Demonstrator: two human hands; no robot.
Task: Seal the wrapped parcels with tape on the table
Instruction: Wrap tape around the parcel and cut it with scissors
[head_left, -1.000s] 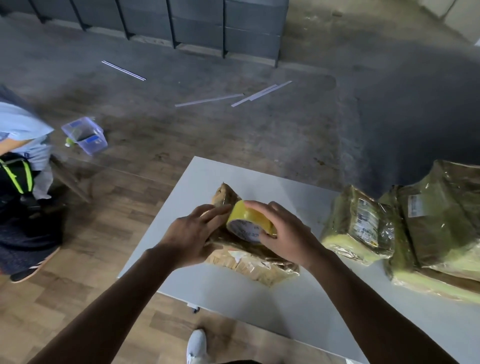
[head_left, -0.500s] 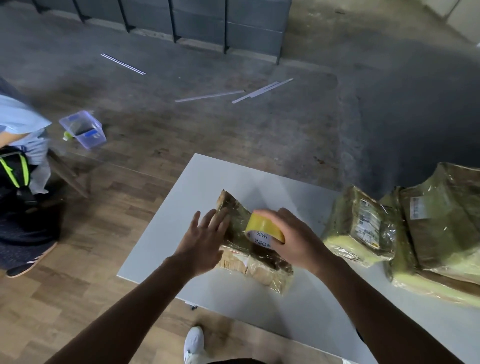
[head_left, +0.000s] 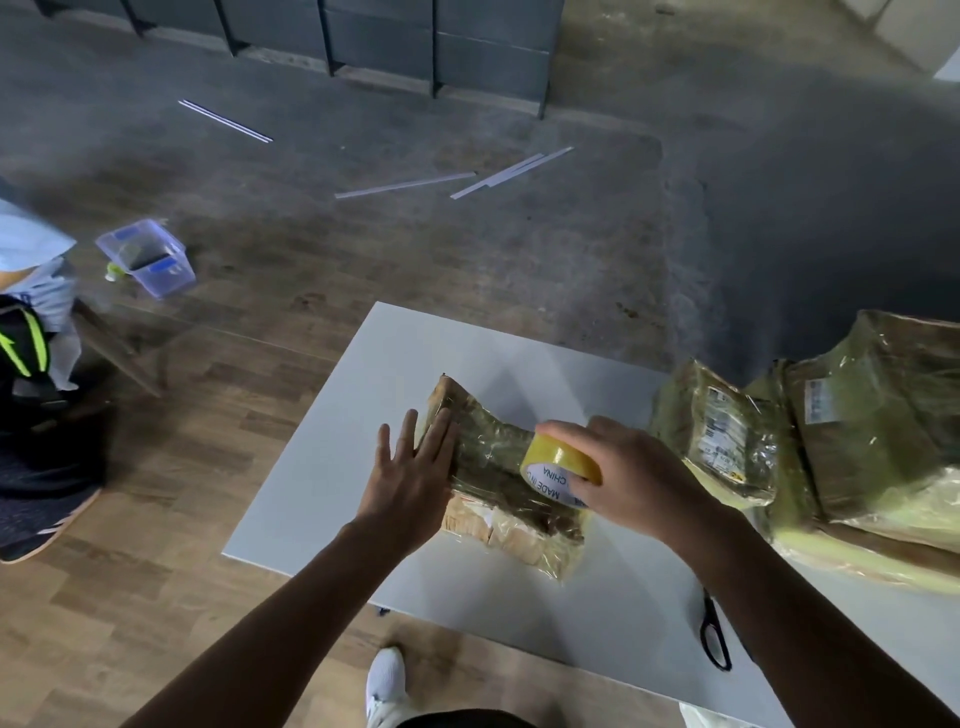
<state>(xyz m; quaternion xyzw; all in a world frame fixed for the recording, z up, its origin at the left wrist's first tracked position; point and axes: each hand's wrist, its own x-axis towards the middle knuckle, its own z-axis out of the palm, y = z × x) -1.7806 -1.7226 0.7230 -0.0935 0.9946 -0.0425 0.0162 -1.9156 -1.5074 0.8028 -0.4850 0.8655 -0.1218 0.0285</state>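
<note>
left hand flattened on parcel | tape roll moved right

On the table, one parcel lies left of two parcels, scissors nearer.

Yellow tape roll, white core; brown-olive parcel; white table; black scissors.

L hand flat, R hand grip closed
</note>
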